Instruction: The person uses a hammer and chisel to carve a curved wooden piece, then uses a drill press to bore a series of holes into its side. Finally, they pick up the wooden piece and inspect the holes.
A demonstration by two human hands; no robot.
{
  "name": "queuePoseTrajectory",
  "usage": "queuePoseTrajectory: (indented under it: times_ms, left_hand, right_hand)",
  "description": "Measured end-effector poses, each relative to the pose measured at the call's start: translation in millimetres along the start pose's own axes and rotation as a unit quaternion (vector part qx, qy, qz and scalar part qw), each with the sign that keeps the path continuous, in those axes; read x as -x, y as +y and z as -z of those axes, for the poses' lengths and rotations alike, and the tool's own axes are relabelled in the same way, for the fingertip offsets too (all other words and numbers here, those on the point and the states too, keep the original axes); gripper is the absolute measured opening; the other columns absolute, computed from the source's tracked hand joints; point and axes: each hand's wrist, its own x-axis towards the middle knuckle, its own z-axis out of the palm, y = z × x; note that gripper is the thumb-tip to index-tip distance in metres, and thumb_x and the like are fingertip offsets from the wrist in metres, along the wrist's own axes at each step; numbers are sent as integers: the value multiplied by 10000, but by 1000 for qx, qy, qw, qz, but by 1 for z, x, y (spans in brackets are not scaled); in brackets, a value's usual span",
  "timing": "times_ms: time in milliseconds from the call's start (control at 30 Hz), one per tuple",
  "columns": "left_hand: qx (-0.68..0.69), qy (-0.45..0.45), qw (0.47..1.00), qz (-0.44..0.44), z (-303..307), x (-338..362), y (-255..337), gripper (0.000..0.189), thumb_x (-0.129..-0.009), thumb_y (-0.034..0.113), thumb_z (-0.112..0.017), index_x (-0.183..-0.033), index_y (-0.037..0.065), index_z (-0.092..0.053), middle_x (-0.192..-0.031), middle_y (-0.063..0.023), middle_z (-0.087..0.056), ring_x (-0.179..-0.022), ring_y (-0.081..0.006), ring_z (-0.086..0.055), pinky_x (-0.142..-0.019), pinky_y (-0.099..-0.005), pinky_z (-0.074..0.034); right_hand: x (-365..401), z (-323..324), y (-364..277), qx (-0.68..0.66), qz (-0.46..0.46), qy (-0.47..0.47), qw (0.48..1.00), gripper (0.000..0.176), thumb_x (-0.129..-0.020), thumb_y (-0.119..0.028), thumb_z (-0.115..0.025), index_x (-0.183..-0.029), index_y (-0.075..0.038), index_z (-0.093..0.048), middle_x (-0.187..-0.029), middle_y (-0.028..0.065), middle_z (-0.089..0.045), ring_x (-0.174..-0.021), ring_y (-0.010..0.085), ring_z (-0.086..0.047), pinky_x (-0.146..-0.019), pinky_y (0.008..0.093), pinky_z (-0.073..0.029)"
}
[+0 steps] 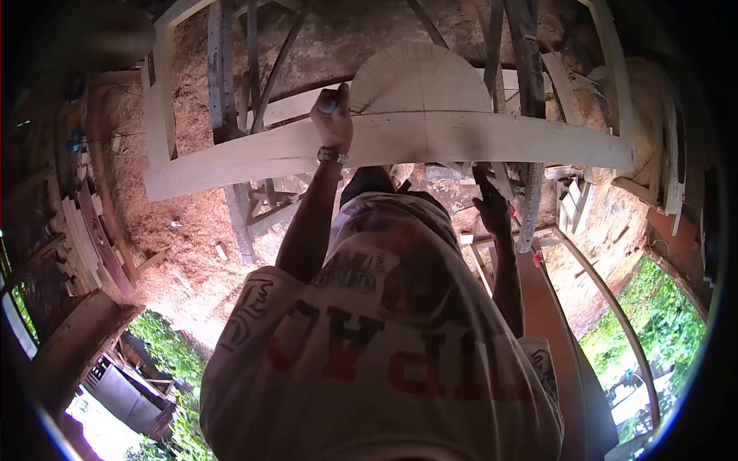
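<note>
My left hand (333, 123), with a watch (331, 156) at its wrist, is closed at the front rail of a pale wooden frame (246, 157). A small blue-green spot shows at its fingers, but what it holds is too small to make out. Just right of that hand, a half-round wooden panel (421, 81) with radiating lines rises behind the rail. Below the rail's near edge, in shadow, is my right hand (493, 207). Its thumb and fingers look apart, and I see nothing held there.
Dark timber posts (530, 77) stand beneath and behind the frame. Wood shavings (177, 238) cover the ground. Stacked boards (88, 238) lie at the left, and a long brown panel (550, 315) leans at my right. A curved strip (615, 300) arcs near green plants.
</note>
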Motion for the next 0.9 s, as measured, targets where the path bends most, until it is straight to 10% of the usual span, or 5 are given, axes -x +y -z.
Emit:
queuePoseTrajectory:
  times_ms: [67, 167, 500, 900]
  left_hand:
    - [-22, 28, 999, 5, -5, 10, 4, 370, -942, 233, -727, -709, 1, -555, -630, -21, -540, -626, -96, -430, -565, -309, -388]
    - [-29, 55, 998, -5, -11, 15, 0, 371, -952, 228, -719, -713, 0, -550, -629, -25, -552, -626, -96, -431, -567, -311, -389]
    - [-23, 46, 998, -37, 0, -2, -12, 304, -962, 186, -709, -746, 12, -584, -643, -33, -577, -631, -85, -480, -571, -309, -401]
    - [35, -76, 993, -83, -7, 2, -31, 172, -931, 121, -635, -1019, -26, -651, -858, -42, -652, -752, -130, -580, -721, -300, -486]
  right_hand:
    - [-20, 12, -70, 8, -41, -40, 998, 593, -821, -122, -787, -1374, -55, -583, -1168, 190, -714, -1022, 293, -717, -846, 389, -556]
    - [-54, 2, -91, 41, 185, -17, 982, 628, -819, -49, -759, -1415, -96, -564, -1278, 159, -687, -1073, 300, -710, -881, 378, -539]
    - [-120, -18, -188, -31, 245, -69, 967, 549, -830, -153, -787, -1321, -7, -592, -1097, 227, -703, -1034, 362, -703, -880, 406, -533]
    - [-149, -38, -336, 82, 434, 61, 895, 417, -882, -160, -688, -1249, -93, -502, -923, 180, -659, -714, 346, -701, -601, 412, -562]
